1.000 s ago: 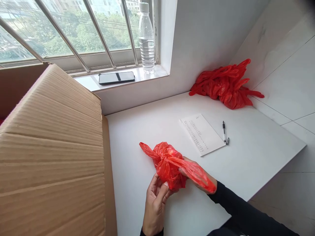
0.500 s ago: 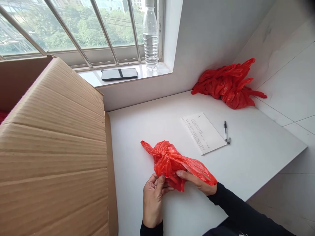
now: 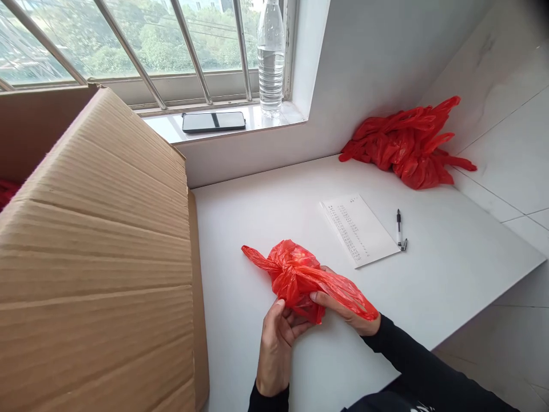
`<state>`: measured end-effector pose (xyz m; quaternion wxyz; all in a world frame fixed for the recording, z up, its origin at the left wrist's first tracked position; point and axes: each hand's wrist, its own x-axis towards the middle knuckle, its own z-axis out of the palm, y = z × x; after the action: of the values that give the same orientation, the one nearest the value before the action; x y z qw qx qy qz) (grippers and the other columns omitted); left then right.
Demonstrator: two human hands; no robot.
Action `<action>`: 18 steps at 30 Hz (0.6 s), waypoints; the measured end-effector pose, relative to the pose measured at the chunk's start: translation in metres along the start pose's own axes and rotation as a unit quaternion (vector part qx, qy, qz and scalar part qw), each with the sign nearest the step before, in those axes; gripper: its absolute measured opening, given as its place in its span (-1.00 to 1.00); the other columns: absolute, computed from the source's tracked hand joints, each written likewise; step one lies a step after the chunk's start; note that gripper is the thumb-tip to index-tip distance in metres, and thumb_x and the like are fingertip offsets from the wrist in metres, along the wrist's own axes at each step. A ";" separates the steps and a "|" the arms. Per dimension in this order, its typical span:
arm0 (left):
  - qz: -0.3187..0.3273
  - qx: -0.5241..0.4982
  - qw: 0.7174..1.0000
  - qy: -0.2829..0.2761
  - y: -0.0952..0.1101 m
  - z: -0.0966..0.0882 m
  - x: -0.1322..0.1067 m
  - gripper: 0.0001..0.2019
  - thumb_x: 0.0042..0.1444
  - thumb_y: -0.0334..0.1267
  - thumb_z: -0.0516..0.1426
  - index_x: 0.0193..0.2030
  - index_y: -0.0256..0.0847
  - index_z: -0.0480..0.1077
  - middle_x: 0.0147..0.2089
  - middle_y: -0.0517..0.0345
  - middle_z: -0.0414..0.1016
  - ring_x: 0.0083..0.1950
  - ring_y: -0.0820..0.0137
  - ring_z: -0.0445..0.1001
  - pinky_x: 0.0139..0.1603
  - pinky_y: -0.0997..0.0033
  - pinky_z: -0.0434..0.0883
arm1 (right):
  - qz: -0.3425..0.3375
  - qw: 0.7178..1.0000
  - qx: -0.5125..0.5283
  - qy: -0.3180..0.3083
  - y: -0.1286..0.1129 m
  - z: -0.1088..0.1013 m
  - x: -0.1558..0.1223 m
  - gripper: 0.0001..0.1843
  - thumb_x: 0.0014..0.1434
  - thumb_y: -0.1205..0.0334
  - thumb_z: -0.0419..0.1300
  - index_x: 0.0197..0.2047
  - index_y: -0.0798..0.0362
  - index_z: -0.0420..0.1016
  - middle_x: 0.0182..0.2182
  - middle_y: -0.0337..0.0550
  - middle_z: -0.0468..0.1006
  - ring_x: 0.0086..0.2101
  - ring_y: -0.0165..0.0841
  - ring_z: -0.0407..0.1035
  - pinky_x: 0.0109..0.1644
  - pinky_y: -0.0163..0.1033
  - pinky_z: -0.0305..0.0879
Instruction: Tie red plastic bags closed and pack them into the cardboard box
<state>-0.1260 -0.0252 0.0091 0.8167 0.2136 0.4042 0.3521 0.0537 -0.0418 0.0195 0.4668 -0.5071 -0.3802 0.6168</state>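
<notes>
Black sleeves enter from the lower edge, and both hands meet over the near part of the white tabletop. The left hand stands with the palm turned toward the person. Its grip is narrow: thumb and fingertips pinch the lower fold of a red plastic bag. The right hand comes in low from the right, with the fingers stretched toward the left. Its grip is closed on the same bag from below, and a loose handle strip of the bag lies across the back of this hand.

The bag sits between the two hands, on the tabletop or just above it; which of the two cannot be told. It is crumpled into a small bundle and seems wound or knotted around its middle, with one pointed end sticking out to the left. By judgement, the bundling is mostly done, and only the loose strip over the right hand is not yet tucked in.

At the left stands a large cardboard box with its flap raised. Farther on lies a printed sheet of paper, with a pen just beside its right edge. In the far corner, against the wall, rests a pile of red bags. On the window sill a dark phone lies flat, and near it a clear water bottle stands upright.
</notes>
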 end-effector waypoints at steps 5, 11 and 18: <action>0.019 0.052 0.997 0.050 -0.004 -0.001 0.007 -0.67 0.15 -0.13 0.27 -0.01 -0.27 0.49 -0.03 -0.09 0.56 -0.07 0.19 0.55 -0.11 0.29 0.50 | 0.022 0.999 0.032 -0.015 0.005 -0.001 0.005 -0.56 0.18 0.07 0.34 0.11 -0.11 0.39 -0.01 -0.13 0.54 -0.05 -0.18 0.43 0.06 -0.06 0.37; 0.019 0.034 0.997 0.066 -0.004 -0.004 0.007 -0.61 0.12 -0.19 0.29 0.10 -0.18 0.46 -0.08 0.01 0.57 -0.05 0.21 0.53 -0.09 0.31 0.49 | 0.017 0.994 0.097 -0.037 0.014 -0.001 0.010 -0.54 0.16 0.10 0.37 0.10 -0.06 0.41 -0.02 -0.09 0.54 -0.09 -0.20 0.46 0.02 -0.08 0.41; -0.015 -0.053 0.998 0.034 0.010 0.013 0.002 -0.65 0.19 -0.08 0.23 0.01 -0.27 0.52 -0.02 -0.09 0.57 -0.04 0.14 0.55 -0.06 0.26 0.48 | 0.004 0.999 0.020 -0.045 0.000 0.001 0.004 -0.76 0.24 0.13 0.29 -0.05 0.00 0.50 -0.18 -0.16 0.54 -0.16 -0.27 0.43 0.01 -0.13 0.37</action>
<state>-0.1187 -0.0182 0.0219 0.8175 0.1522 0.4162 0.3678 0.0521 -0.0380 0.0190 0.4567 -0.4713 -0.3862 0.6482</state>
